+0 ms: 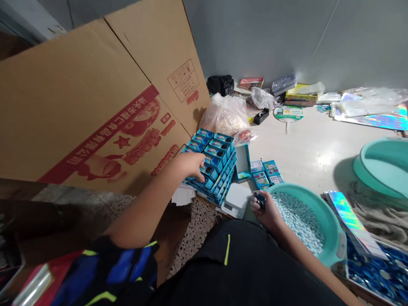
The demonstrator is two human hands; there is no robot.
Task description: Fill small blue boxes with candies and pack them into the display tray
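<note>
Teal plastic basin (325, 212) holds pale blue pellets (296, 221).

Two hands (191, 166), one small dark item (259, 199) in a hand, two teal basins (321, 212), one white scale (234, 199), one tape dispenser (261, 115), one hand fan (288, 114), one flattened carton (95, 106), at least three plastic bags (225, 114). The blue boxes (216, 148) stand stacked, too many and too hidden to count.
</note>
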